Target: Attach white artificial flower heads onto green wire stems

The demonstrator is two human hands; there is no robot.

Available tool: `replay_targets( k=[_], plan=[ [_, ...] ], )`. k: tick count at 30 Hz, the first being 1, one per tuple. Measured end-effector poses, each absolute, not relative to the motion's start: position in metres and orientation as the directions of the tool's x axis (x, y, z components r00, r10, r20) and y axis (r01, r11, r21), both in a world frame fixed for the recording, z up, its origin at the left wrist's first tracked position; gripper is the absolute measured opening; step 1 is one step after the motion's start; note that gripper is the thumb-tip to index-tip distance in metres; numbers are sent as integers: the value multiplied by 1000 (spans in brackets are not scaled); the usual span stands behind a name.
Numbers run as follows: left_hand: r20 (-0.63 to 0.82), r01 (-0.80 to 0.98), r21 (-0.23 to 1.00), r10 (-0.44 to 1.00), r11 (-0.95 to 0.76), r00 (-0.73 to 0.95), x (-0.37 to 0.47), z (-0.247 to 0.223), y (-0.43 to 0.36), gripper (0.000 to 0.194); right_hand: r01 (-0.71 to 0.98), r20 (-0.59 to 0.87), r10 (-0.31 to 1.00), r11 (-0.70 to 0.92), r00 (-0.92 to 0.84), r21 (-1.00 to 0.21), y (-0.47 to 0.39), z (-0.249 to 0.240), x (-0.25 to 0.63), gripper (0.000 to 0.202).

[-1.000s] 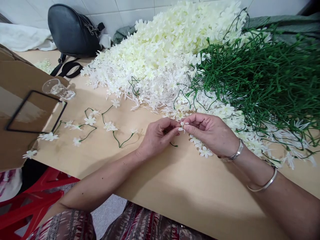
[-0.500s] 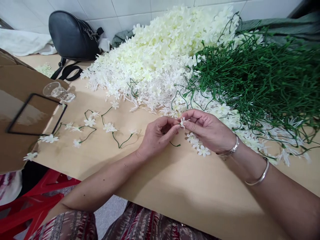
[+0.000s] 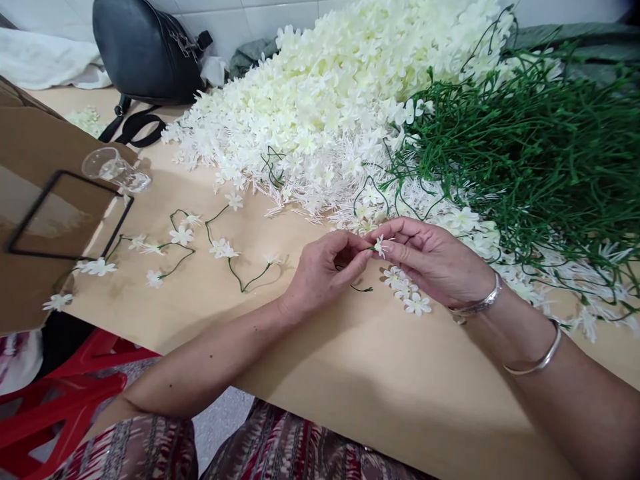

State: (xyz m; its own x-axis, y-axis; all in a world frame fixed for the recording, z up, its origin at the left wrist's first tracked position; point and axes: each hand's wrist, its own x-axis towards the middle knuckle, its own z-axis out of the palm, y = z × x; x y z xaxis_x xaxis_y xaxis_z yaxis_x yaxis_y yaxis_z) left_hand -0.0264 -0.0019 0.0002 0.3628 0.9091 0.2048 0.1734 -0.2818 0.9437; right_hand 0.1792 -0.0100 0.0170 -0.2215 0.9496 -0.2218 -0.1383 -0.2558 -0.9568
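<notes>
Between my two hands is a small white artificial flower (image 3: 380, 246) with a green base. My left hand (image 3: 330, 267) pinches a green stem at the flower's base; most of that stem is hidden by the fingers, and a green end (image 3: 363, 289) shows below them. With thumb and forefinger, my right hand (image 3: 435, 260) grips the flower's petals. A few loose white blossoms (image 3: 407, 292) lie on the table under my right hand. To the left, stems carrying white flowers (image 3: 223, 249) are spread on the table.
A large heap of white petals (image 3: 330, 100) covers the back of the table (image 3: 400, 393). Green stems (image 3: 540, 153) pile up at right. At left are a black bag (image 3: 147, 53), a clear plastic cup (image 3: 115, 170), a cardboard box (image 3: 40, 147) with a black frame (image 3: 55, 255), and a red stool (image 3: 60, 407).
The view has shifted slightly, so the table's things sit a little differently in frame. Both hands keep nearly the same pose, still pinching the flower and its stem.
</notes>
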Motion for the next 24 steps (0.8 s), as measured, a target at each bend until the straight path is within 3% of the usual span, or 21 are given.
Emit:
replay_targets(
  k=[7,17,24],
  plan=[
    [290,244,886,881,-395,374,-32,-2,-1,21,-121,-247,952,-271,-182,-955,-10,17,175,44],
    [301,268,859,854,-436,424,-35,0,1,24,-26,-231,957,-240,-177,-971,-8,18,176,44],
    [247,249,893,872,-374,423,-33,5,4,43,-3,-196,963,-200,-186,-980,-9,17,175,45]
  ],
)
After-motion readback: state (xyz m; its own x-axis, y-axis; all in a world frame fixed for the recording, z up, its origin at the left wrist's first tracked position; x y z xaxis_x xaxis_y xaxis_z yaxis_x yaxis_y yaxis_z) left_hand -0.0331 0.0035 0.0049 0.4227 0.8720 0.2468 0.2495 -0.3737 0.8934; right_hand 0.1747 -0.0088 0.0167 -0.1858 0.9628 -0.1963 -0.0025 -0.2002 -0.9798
